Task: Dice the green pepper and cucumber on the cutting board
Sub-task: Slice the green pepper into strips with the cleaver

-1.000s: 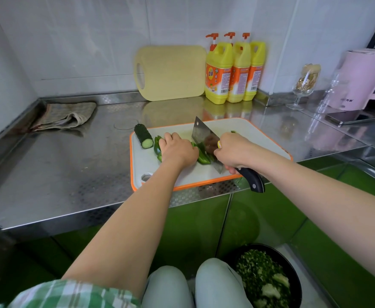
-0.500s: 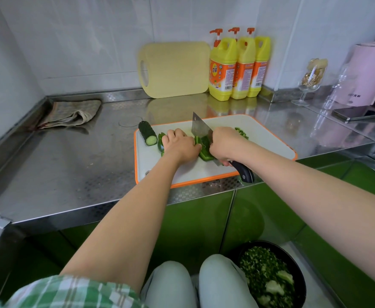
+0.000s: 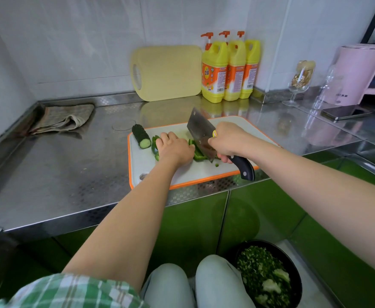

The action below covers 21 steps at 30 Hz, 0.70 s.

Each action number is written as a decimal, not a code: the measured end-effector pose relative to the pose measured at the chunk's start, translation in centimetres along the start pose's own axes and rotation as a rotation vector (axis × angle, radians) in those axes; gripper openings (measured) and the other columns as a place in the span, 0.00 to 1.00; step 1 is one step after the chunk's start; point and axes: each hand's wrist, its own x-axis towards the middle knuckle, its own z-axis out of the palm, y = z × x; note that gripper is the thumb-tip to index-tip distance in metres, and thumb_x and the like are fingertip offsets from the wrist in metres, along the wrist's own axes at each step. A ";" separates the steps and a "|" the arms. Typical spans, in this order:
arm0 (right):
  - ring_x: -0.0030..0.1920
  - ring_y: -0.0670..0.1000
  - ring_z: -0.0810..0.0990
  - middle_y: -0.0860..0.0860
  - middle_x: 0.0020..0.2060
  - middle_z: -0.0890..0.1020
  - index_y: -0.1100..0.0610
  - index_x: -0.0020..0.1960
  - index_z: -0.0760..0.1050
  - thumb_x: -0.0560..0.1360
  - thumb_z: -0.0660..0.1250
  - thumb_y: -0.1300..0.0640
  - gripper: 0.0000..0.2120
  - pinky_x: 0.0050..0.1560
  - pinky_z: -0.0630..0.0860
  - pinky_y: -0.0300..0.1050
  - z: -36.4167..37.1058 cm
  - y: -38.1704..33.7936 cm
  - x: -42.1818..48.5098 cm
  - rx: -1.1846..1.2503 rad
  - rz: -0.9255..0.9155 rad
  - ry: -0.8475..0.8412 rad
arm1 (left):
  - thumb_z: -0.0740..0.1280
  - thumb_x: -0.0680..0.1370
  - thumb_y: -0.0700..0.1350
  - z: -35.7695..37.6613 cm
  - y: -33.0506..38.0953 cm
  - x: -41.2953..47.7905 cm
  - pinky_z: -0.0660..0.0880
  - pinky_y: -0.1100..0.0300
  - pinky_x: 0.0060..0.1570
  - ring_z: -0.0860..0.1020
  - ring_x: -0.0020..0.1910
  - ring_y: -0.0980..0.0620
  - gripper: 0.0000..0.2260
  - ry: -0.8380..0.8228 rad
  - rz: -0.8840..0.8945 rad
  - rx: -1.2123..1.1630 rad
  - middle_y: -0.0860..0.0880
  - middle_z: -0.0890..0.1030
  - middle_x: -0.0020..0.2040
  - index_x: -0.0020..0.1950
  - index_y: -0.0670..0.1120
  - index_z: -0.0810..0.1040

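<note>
A: Why is the left hand (image 3: 175, 150) bunched up like that on the cutting board (image 3: 142, 167)?

B: It's holding the green pepper (image 3: 197, 154) down. The fingers are curled under with the knuckles toward the blade. I'd say that keeps the tips away from the edge while the strips are pinned flat.

A: And the right hand (image 3: 228, 140)?

B: It's wrapped tight around the black handle (image 3: 244, 167) of the knife (image 3: 201, 132). The blade is tilted, with its near corner down in the pepper just beside the left knuckles and its far corner raised. That looks to me like a rocking chop across the strips to make dice.

A: Where's the cucumber (image 3: 141, 140)?

B: At the board's far left corner. It's a short piece lying on its side, cut face toward the camera, apart from both hands. I'd guess it's parked there to be clear of the blade until the pepper is finished.

A: So how far along is the job?

B: The pepper is partly cut. Strips show on both sides of the left hand, and one small bit lies loose near the blade. The cucumber isn't diced yet.

A: Why is the board at the front edge of the tabletop (image 3: 71, 165)?

B: Probably for reach. The handle's end sticks out past the board's near edge, which gives the right knuckles room.
</note>
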 end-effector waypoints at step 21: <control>0.33 0.54 0.78 0.54 0.23 0.75 0.63 0.35 0.73 0.72 0.67 0.67 0.08 0.42 0.78 0.43 1.7 -1.1 0.0 -0.296 -0.064 -0.035 | 0.50 0.82 0.54 0.5 0.1 0.4 0.57 0.48 0.65 0.59 0.67 0.40 0.23 0.013 -0.008 0.035 0.40 0.65 0.69 0.68 0.44 0.73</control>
